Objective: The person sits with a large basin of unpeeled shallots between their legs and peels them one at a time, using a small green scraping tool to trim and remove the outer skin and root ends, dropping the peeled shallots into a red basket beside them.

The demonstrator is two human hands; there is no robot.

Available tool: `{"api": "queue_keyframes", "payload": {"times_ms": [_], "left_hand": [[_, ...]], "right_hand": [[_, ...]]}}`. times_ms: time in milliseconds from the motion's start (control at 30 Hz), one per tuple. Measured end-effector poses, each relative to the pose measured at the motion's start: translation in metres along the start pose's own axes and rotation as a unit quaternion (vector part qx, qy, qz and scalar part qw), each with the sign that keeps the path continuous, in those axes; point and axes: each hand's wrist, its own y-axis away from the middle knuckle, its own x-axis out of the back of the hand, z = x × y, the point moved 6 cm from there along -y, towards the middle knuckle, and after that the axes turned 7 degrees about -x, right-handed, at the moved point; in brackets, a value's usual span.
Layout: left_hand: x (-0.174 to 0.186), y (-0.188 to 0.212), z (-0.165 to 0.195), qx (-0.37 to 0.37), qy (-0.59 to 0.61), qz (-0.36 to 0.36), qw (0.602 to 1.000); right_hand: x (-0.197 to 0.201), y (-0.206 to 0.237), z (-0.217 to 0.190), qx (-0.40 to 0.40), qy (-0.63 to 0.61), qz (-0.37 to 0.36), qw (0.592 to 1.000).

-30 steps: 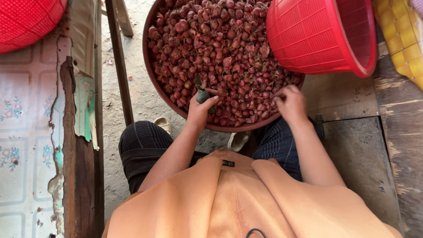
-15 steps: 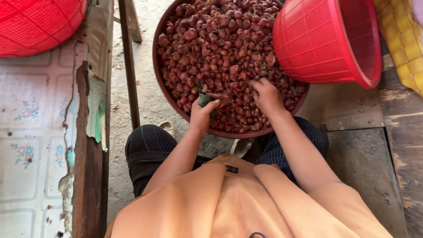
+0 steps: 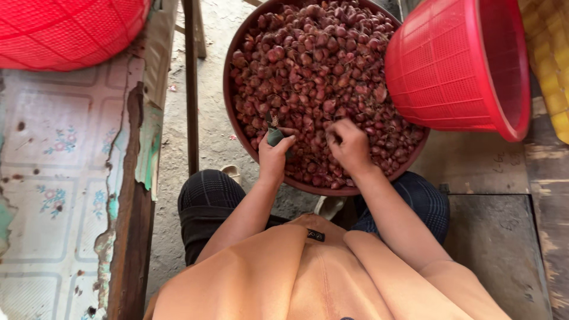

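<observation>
— Two hands, what's each grip doing?
— Left hand [image 3: 274,155] closed on a dark-handled small knife [image 3: 274,136]; right hand [image 3: 348,144] pinching red shallots [image 3: 320,71] at the round brown basin's [image 3: 232,106] near edge.

Shallots [image 3: 320,65] fill the basin [image 3: 232,112] before the person's knees; a tilted basket [image 3: 456,65] leans at its right, and a desk [image 3: 53,178] stands left.

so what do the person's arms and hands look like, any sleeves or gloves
Both hands are bare: no gloves, rings, watch or bracelets visible on the left hand or the right hand. The forearms are uncovered too. An orange top reaches only to the upper arms, leaving everything below the elbows unsleeved.
</observation>
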Motion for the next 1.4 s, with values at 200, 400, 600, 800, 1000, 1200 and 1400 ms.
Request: {"api": "queue_keyframes", "payload": {"times_ms": [200, 400, 600, 800, 1000, 1200, 1400], "left_hand": [[0.001, -0.001, 0.002, 0.04, -0.071, 0.013, 0.997], [0.006, -0.006, -0.013, 0.063, 0.015, -0.006, 0.998], [-0.004, -0.007, -0.028, 0.074, 0.07, -0.073, 0.992], [-0.014, -0.002, -0.021, 0.112, 0.159, -0.111, 0.975], [-0.036, 0.009, -0.01, 0.147, 0.281, -0.142, 0.938], [-0.044, 0.012, -0.008, 0.145, 0.151, -0.14, 0.968], [-0.061, 0.015, -0.009, -0.109, -0.121, -0.186, 0.969]], "right_hand": [[-0.046, -0.035, -0.009, 0.014, 0.18, -0.111, 0.977], [-0.029, -0.047, 0.03, -0.161, -0.129, -0.071, 0.976], [0.075, -0.034, 0.002, -0.214, -0.359, -0.028, 0.908], [0.258, -0.039, -0.045, -0.014, -0.031, 0.324, 0.946], [0.229, -0.034, -0.102, 0.101, 0.495, 0.33, 0.797], [0.085, -0.004, -0.086, 0.078, 0.183, 0.175, 0.964], [-0.01, 0.006, -0.029, -0.057, -0.097, 0.023, 0.993]]}}
